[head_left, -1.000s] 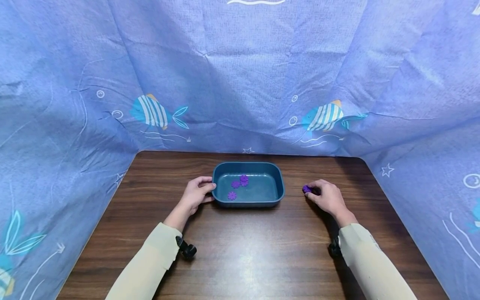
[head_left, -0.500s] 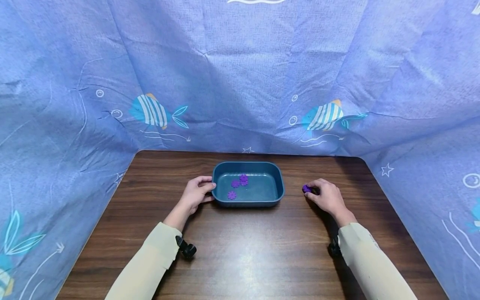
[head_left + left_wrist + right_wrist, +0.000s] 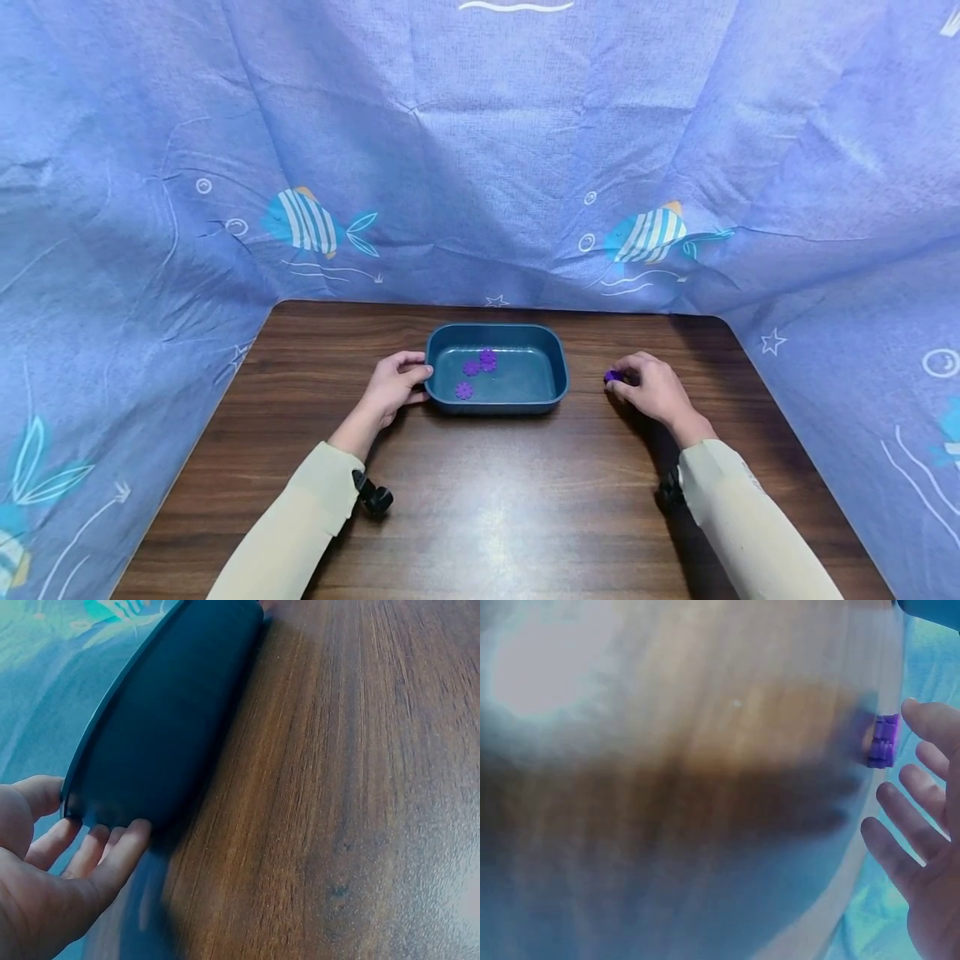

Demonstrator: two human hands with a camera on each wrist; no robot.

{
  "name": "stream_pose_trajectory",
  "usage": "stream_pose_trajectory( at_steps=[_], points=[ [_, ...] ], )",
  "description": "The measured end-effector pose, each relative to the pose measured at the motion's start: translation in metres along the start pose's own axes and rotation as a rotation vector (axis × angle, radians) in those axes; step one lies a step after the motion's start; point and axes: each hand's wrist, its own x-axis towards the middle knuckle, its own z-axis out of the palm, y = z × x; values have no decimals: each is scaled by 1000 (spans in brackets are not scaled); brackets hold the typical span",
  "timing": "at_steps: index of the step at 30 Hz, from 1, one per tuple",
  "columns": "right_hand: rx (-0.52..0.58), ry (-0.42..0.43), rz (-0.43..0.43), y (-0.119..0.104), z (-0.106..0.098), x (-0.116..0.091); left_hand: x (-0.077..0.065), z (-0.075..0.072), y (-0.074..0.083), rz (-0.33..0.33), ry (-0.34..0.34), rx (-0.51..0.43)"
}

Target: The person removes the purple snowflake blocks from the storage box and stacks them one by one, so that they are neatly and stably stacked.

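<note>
"What does the left hand (image 3: pixel 393 387) have?"

"A grasp on the left end of a glossy, dark teal container (image 3: pixel 525 385), rectangular with rounded corners. The thumb lies at the rim, and the other fingers bear on the outer wall below it."

"And inside?"

"Small, flat, purple discs with notched, flower-like edges (image 3: pixel 464 391). Two overlap towards the back, one is just beside that pair, and another lies nearer the front wall (all in the left half)."

"Now the right hand (image 3: pixel 654 390)?"

"Its grip looks released. In the right wrist view the fingers are parted and slightly bent, close to a bright purple notched piece (image 3: pixel 883 741). The thumb tip is just beside it; I can't tell whether they touch."

"Where is that piece?"

"On the dark brown, wood-grained table (image 3: pixel 480 500), to the right of the container and apart from it (one piece or several together, I can't tell)."

"What's behind?"

"A creased blue cloth (image 3: pixel 487 208) printed with striped fish. Both arms wear pale cream sleeves (image 3: pixel 285 517), with a small black device (image 3: pixel 377 500) at each wrist."
</note>
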Motion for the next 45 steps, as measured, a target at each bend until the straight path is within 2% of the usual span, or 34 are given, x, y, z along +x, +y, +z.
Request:
stream_pose_trajectory(
  at_steps=[8, 23, 33, 45],
  points=[
    [27, 14, -65, -16, -9, 15, 1, 0, 0, 19, 2, 3],
    [62, 7, -206, -76, -11, 52, 2, -1, 8, -29, -1, 41],
    [100, -11, -297, -113, 2, 74, 3, 2, 8, -11, 17, 37],
    [128, -131, -288, -145, 33, 83, 1, 3, 8, -21, 20, 34]
  ],
)
